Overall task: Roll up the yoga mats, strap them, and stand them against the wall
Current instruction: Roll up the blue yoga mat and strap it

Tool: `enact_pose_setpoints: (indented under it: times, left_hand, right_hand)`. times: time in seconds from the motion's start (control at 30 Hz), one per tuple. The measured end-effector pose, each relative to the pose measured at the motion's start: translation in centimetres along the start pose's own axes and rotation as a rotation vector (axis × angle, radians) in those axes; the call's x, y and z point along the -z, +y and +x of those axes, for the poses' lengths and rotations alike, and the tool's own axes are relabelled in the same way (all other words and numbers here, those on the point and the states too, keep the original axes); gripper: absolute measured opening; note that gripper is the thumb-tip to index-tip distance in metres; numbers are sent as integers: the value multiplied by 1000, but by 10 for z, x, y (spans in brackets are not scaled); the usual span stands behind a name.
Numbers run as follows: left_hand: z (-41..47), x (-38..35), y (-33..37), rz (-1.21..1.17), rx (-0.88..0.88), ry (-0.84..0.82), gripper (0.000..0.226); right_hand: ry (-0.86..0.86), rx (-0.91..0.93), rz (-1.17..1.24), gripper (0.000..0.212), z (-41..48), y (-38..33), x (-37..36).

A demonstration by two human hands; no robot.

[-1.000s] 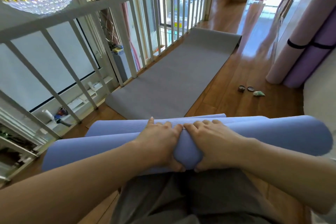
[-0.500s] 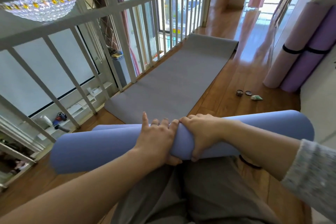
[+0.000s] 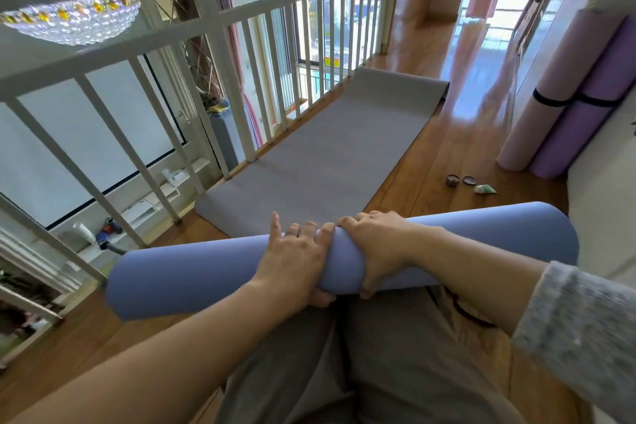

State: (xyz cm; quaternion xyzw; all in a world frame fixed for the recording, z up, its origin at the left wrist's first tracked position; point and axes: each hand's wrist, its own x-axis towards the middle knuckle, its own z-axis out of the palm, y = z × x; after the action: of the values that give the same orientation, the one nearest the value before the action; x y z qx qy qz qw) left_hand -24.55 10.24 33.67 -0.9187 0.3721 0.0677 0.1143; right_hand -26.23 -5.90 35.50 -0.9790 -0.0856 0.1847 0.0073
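Note:
A blue yoga mat (image 3: 192,272), fully rolled, lies across my lap above the wooden floor. My left hand (image 3: 296,262) wraps over its middle, thumb under the roll and index finger lifted. My right hand (image 3: 375,248) grips the roll just beside it, fingers curled over the top. A grey mat (image 3: 320,162) lies flat on the floor ahead, along the railing. Two rolled mats, pink (image 3: 547,86) and purple (image 3: 592,103), stand against the right wall with a black strap (image 3: 564,100) around them. A black strap (image 3: 471,315) lies on the floor under my right forearm.
A white railing (image 3: 220,79) runs along the left, with a drop behind it. Small round objects (image 3: 459,180) and a green item (image 3: 484,189) lie on the floor near the standing mats. A white wall (image 3: 605,203) is close on the right.
The loose flap of the blue mat has been rolled in, so the roll is now complete. The roll moved slightly away from me, and both hands shifted with it.

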Motion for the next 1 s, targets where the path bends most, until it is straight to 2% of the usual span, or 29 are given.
enact_pose_setpoints:
  times: [0.07,0.13,0.2,0.27,0.37,0.47,0.57,0.83,1.0]
  left_hand:
    - [4,0,-8,-57,-7,-6,103]
    - [10,3,-15,-120,-9,-42,105]
    - [18,9,-21,-158,-16,-102,105]
    - [26,14,-24,-167,-7,-150,103]
    - [22,14,-18,-93,57,-121,99]
    - [6,-9,-5,54,86,49,99]
    - [1,-19,-5,54,87,139,95]
    - [-34,31,-4,57,21,109,100]
    - [-58,23,15,94,-47,-11,102]
  right_hand:
    - [51,-21,-16,99,-2,-2,-7]
    - [158,-38,-133,108,-8,-6,-22]
    - [271,-31,-208,107,-12,-9,-37]
    - [321,-23,-182,103,-6,-6,-39]
    - [318,6,-135,99,2,-1,-29]
    - [306,12,-122,96,1,1,-28]
    - [299,8,-146,92,0,-1,-29]
    - [226,81,-179,89,-41,-15,20]
    - [143,71,-139,87,-71,-34,-4]
